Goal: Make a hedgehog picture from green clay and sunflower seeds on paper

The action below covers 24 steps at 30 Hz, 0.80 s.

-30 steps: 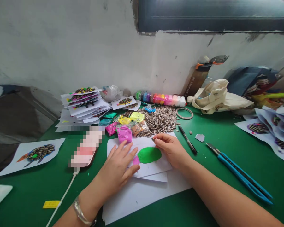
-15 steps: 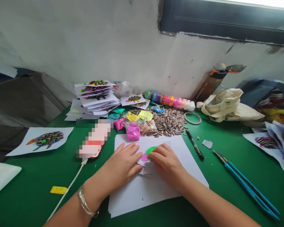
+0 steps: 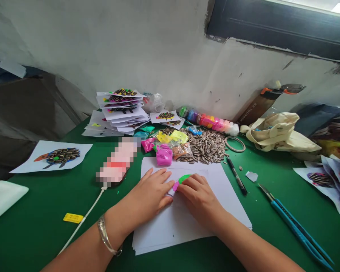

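Note:
My left hand (image 3: 154, 190) lies flat with its fingers stretched out on the stack of white paper (image 3: 184, 230). Its fingertips hold down a smaller piece of paper near the clay. My right hand (image 3: 200, 194) is curled, its fingertips pressed together at a flattened patch of green clay (image 3: 184, 178) and a small pink clay piece (image 3: 175, 186) beside it. Whatever those fingertips pinch is hidden under them. Just beyond the hands, a bag of magenta clay (image 3: 164, 155) rests at the paper's back edge.
Sunflower seeds (image 3: 208, 147) are heaped behind the paper. A pen (image 3: 236, 176) and blue tweezers (image 3: 297, 223) lie to the right, with a roll of tape (image 3: 235, 144) farther back. On the left are a cabled phone (image 3: 117, 162), a seed picture (image 3: 53, 156) and stacked pictures (image 3: 126, 113).
The view has shifted slightly. My right fingertips have moved from the green clay's edge toward the pink piece, covering more of both. My left hand stays flat on the paper.

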Available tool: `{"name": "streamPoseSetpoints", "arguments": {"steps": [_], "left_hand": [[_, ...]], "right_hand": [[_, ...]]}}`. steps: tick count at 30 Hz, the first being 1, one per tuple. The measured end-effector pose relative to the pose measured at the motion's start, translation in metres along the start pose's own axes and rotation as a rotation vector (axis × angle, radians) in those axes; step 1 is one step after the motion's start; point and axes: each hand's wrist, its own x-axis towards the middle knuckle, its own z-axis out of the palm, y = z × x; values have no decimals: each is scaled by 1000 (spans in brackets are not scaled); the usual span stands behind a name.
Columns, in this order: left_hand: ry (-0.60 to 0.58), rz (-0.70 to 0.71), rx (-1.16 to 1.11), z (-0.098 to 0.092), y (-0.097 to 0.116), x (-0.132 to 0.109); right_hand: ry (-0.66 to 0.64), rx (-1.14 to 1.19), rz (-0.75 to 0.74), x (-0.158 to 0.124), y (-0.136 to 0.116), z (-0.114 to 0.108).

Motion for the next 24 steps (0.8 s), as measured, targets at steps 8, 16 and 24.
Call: {"name": "streamPoseSetpoints", "arguments": {"steps": [8,16,24], "left_hand": [[-32,26,23,-6,2,-3],[14,36,-66,-12,3,-2],[43,46,-101,-7,-1,0]], "right_hand": [[15,-8,42,16,13,-12],[-88,-75,-117,40,23,-1],[-159,-26,-222,39,32,0]]}}
